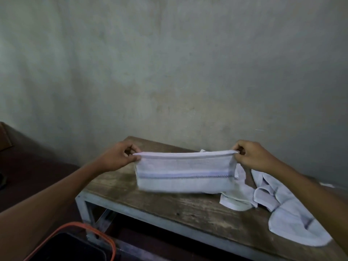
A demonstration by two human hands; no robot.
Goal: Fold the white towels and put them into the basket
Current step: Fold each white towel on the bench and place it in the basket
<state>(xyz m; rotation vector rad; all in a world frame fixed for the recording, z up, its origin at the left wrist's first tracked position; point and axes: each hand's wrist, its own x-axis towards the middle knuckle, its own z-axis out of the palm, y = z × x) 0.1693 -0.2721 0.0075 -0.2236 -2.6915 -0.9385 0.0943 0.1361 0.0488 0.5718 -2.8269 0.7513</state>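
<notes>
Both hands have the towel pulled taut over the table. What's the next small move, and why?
Probably bring the left hand over to the right hand, halving the towel. Each hand pinches a top corner, and the towel hangs as a long strip over the table, likely not compact enough yet for the basket at lower left.

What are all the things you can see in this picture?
held towel: one, white with a grey-blue stripe, stretched between both hands above the table
loose towels: a heap, number unclear, white, on the right part of the table
table: one, worn brown top on a pale frame, against the wall
basket: one, dark with an orange rim, bottom left, lower than the table
wall: one, grey-green, behind the table
left hand: one, pinches the towel's left end
right hand: one, pinches the towel's right end
</notes>
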